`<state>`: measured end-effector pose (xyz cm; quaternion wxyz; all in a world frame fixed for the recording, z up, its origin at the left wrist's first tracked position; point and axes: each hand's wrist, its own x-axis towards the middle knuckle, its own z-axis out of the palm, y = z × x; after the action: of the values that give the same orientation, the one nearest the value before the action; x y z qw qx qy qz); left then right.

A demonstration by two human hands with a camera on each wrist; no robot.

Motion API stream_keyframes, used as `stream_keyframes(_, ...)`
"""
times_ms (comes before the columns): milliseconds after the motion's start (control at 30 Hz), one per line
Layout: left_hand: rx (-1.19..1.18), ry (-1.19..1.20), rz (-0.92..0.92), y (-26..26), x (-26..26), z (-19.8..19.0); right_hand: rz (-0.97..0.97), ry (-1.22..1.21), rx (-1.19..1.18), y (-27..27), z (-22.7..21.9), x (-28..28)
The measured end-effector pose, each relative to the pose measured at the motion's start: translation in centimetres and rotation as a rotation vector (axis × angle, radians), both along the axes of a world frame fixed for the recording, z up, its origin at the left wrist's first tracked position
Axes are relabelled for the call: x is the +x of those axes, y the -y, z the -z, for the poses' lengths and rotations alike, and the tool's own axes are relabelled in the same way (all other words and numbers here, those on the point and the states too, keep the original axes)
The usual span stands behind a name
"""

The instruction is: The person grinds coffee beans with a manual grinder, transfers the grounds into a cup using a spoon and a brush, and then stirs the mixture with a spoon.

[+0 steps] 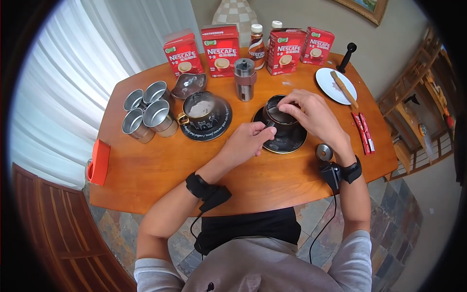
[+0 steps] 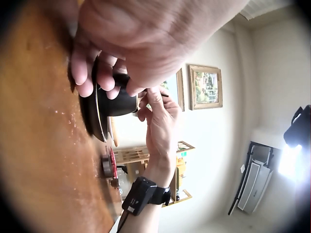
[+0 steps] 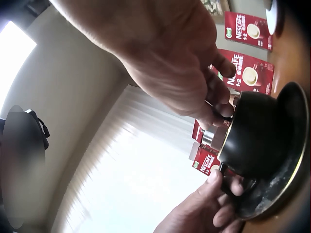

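A black cup [image 1: 287, 127] [image 2: 127, 104] [image 3: 255, 136] stands on a black saucer [image 1: 287, 146] [image 3: 295, 172] with a gold edge. My left hand [image 1: 245, 142] [image 2: 141, 39] [image 3: 201, 206] pinches the cup's handle with thumb and fingers. Over the cup's opening, my right hand [image 1: 311, 114] [image 2: 163, 128] [image 3: 170, 63] holds a thin dark utensil, its fingers bent down at the rim. The utensil's lower end is hidden, and the cup's contents are mostly covered by the fingers.
Left of my hands is a black cup with powder [image 1: 200, 108] on its saucer, beside several metal cups [image 1: 158, 114]. A grinder [image 1: 244, 82], red boxes [image 1: 221, 51] and bottles [image 1: 257, 46] stand behind. Right are a white plate [image 1: 328, 87], sachets [image 1: 364, 134] and a round metal piece [image 1: 324, 152].
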<state>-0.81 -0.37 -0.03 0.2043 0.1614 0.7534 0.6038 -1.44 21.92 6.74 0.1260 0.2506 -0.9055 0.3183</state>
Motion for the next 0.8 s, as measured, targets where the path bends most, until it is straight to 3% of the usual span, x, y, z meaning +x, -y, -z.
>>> stream_keyframes(100,-0.052,0.071,0.054,-0.1,-0.7,-0.6,-0.100,0.098,-0.079,-0.3,-0.3,-0.6)
stream_keyframes(233,-0.118,0.118,0.153,0.3,-1.7,-2.1,0.019,-0.068,0.009,-0.7,-0.8,-1.7)
stream_keyframes(400,-0.148,0.136,0.258,0.9,-3.4,-2.6,0.133,-0.009,-0.018,-0.1,-0.3,-1.6)
stream_keyframes(567,-0.149,0.111,0.242,1.2,-3.2,-2.8,-0.151,0.069,0.012,0.2,-1.4,-0.2)
stream_keyframes(633,-0.203,0.121,0.245,1.5,-3.3,-3.6,0.043,0.076,-0.080,0.4,-0.8,0.2)
stream_keyframes(700,-0.237,0.105,0.264,1.5,-3.4,-3.8,0.091,-0.067,0.066,0.6,-0.4,-0.4)
stream_keyframes(800,-0.246,0.109,0.244,1.4,-3.4,-3.2,-0.134,0.077,-0.048,0.0,-0.7,-0.5)
